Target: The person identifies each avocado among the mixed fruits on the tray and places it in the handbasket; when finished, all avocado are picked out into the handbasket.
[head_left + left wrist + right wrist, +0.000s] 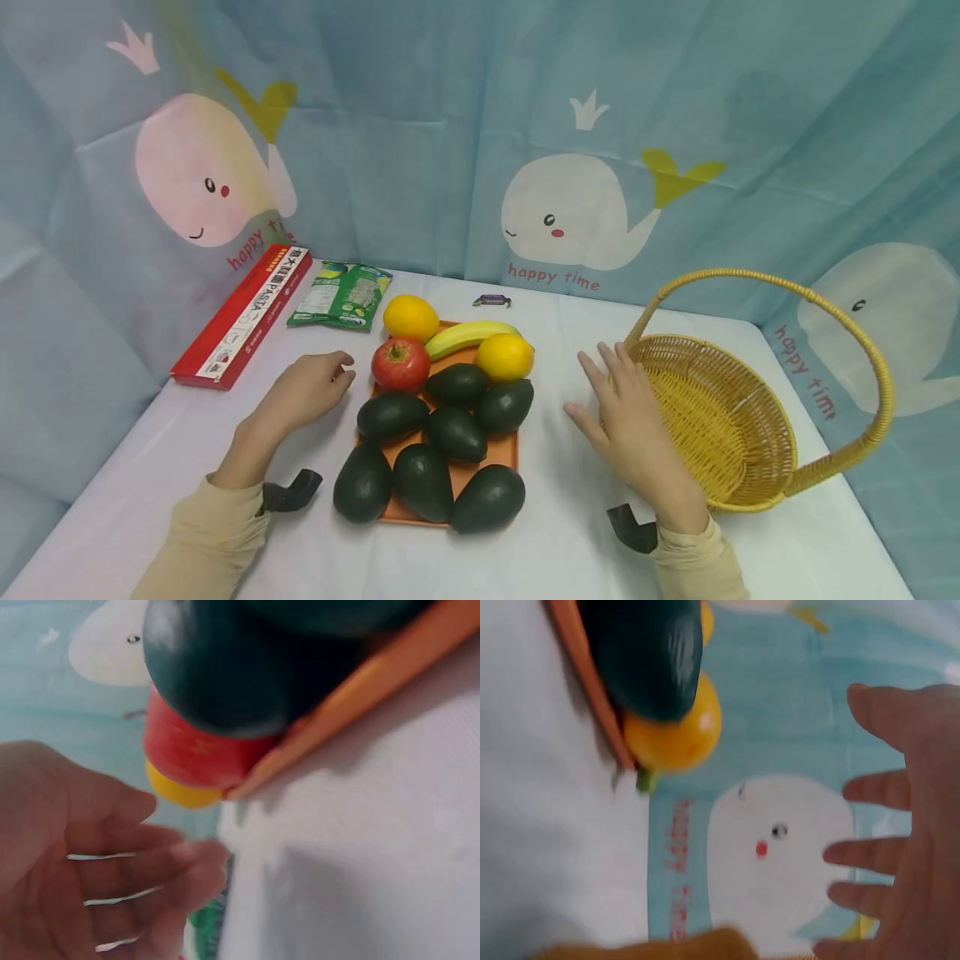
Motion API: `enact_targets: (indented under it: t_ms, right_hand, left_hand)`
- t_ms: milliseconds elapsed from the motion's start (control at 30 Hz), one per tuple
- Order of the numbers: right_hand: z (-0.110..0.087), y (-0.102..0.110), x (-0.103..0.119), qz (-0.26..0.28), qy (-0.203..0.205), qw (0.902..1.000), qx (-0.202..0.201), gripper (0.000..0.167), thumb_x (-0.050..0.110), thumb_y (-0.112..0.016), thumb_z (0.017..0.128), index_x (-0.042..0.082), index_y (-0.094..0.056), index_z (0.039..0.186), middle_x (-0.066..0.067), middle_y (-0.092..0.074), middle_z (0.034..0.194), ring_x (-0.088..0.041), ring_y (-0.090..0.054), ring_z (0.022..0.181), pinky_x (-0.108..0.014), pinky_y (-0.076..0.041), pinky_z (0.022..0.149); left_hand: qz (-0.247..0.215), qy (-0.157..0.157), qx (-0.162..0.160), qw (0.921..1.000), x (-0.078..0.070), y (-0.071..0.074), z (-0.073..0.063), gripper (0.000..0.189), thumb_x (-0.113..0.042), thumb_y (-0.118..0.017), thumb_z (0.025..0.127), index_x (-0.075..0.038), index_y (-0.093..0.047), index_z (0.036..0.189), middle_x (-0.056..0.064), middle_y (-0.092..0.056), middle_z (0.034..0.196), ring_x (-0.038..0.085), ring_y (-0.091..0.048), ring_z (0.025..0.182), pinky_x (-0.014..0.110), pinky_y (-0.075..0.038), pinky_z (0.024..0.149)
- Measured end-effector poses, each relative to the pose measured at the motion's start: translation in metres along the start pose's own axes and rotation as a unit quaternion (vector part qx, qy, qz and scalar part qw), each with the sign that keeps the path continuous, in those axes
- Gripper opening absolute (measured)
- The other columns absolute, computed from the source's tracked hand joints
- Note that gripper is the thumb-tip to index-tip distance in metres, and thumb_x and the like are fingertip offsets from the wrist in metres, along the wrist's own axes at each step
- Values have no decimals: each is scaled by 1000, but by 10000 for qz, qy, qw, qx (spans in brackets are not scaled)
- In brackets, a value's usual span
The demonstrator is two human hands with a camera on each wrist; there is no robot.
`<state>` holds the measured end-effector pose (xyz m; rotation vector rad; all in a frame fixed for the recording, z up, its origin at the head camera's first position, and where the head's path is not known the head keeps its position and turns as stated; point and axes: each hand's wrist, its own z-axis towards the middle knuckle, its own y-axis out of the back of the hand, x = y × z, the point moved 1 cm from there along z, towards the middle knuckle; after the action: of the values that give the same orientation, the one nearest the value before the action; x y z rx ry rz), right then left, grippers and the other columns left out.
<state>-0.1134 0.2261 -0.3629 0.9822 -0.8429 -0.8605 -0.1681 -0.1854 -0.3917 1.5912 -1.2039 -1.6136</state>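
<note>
My left hand (306,393) hovers left of an orange tray (497,454), its fingers loosely bent and holding nothing. On the tray lie several dark green avocados (423,477), a red pomegranate (401,364), a banana (467,336) and two yellow lemons (506,357). In the left wrist view the pomegranate (196,746) is beyond my fingertips. My right hand (628,421), fingers spread and holding nothing, is between the tray and a yellow wicker basket (705,417), overlapping the basket's left rim in the head view. The right wrist view shows a lemon (676,735) away from those fingers.
Back left, a red pasta box (242,317) lies beside a green snack bag (341,296). A small purple wrapped candy (492,300) is behind the tray. The basket's tall handle (873,350) arches up at the right. A blue whale-print curtain (420,183) hangs behind the white table.
</note>
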Motion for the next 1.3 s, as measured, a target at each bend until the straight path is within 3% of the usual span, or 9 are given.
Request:
enact_targets:
  t_ms: [167, 267, 467, 600, 767, 933, 1100, 1200, 1300]
  right_hand:
    - [-4, -6, 24, 246, 1187, 9926, -69, 63, 32, -72, 85, 16, -49, 142, -15, -39, 153, -34, -39, 140, -53, -40, 107]
    - [-6, -10, 38, 514, 1883, 9807, 48, 58, 34, -72, 86, 19, -53, 139, -12, -44, 149, -28, -47, 134, -47, -46, 103]
    - [-12, -20, 59, 813, 2575, 9599, 758, 50, 45, -65, 90, 21, -57, 132, -7, -53, 138, -20, -53, 126, -40, -48, 100]
    - [-15, -28, 66, 897, 2780, 9475, 1300, 53, 46, -70, 85, 20, -58, 130, -3, -54, 137, -17, -52, 125, -37, -46, 103]
    - [-17, -38, 71, 1051, 2879, 9388, 1571, 62, 39, -80, 76, 22, -58, 131, 1, -53, 136, -14, -52, 121, -34, -47, 100]
    - [-18, -43, 71, 926, 2739, 9418, 1715, 67, 34, -84, 73, 24, -55, 133, 3, -54, 136, -13, -52, 121, -34, -47, 101]
    - [-16, -39, 69, 830, 2687, 9466, 1579, 66, 34, -85, 71, 24, -56, 129, 7, -57, 128, -11, -54, 115, -31, -47, 98]
    - [-13, -25, 60, 876, 2441, 9587, 1165, 65, 37, -84, 70, 24, -57, 127, 7, -57, 124, -10, -55, 111, -31, -49, 95]
    - [-9, -4, 42, 1046, 1776, 9771, 525, 66, 34, -85, 69, 21, -57, 128, 3, -58, 125, -13, -57, 111, -34, -50, 94]
  left_hand:
    - [-1020, -4, 1068, 9890, 15, -11, 6, 31, -15, -55, 94, 5, -63, 115, 8, -68, 85, 17, -56, 72, 31, -51, 71]
    - [-1448, -97, 1375, 9798, 18, -14, 7, 28, -14, -54, 94, 4, -64, 113, 6, -67, 82, 17, -57, 72, 29, -49, 70]
    - [-1859, -366, 1516, 9701, 19, -21, 12, 24, -14, -56, 92, 2, -66, 107, 6, -65, 79, 17, -57, 71, 30, -48, 68]
    - [-1841, -389, 1495, 9707, 18, -26, 13, 20, -12, -57, 90, 1, -64, 103, 4, -64, 76, 16, -55, 69, 29, -47, 66]
    - [-1793, -324, 1480, 9721, 18, -29, 13, 18, -7, -56, 88, 2, -63, 102, 4, -63, 75, 16, -54, 68, 29, -45, 65]
    - [-1804, -301, 1518, 9713, 18, -30, 14, 18, -6, -56, 88, 2, -62, 103, 3, -63, 76, 16, -55, 69, 29, -46, 66]
    - [-1833, -306, 1546, 9703, 19, -30, 14, 18, -8, -57, 88, 2, -61, 103, 3, -63, 75, 17, -55, 69, 30, -46, 67]
    - [-1826, -283, 1578, 9700, 19, -30, 14, 19, -9, -58, 89, 2, -61, 104, 3, -62, 76, 17, -54, 69, 29, -46, 67]
    - [-1791, -275, 1578, 9707, 19, -30, 15, 19, -9, -58, 89, 2, -60, 104, 4, -62, 77, 17, -54, 70, 29, -45, 67]
